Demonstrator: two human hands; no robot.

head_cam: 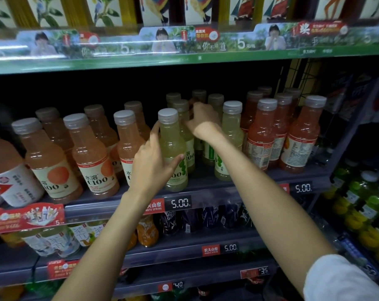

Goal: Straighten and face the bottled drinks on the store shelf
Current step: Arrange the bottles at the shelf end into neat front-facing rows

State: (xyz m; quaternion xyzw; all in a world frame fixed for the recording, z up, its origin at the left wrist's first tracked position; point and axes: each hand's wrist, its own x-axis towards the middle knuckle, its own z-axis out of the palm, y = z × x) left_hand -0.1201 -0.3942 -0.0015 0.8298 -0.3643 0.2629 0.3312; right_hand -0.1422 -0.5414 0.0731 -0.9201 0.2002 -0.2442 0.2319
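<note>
Plenty tucked out of sight on this shelf

The right hand [202,123] reaches behind the front pale-green bottle [173,148], fingertips hidden, so its grip can't be read. The left hand [156,161] covers that bottle's label. The white-labelled bottle [8,170] is cut by the left edge; the back-row caps [199,93] sink into shadow.

The orange bottle [95,157] label read "水溶 C100". The shelf-edge tag [154,207] read "农夫山泉 NONGFU SPRING", with price display [179,203] "5.00" beside it. A second display [303,188] to the right read "5.00". The lower tag [210,250] read "农夫山泉" beside "5.00". The lowest tags [263,271] showed "3.5" and "4.0". The top banner [241,43] showed "5元".
</note>
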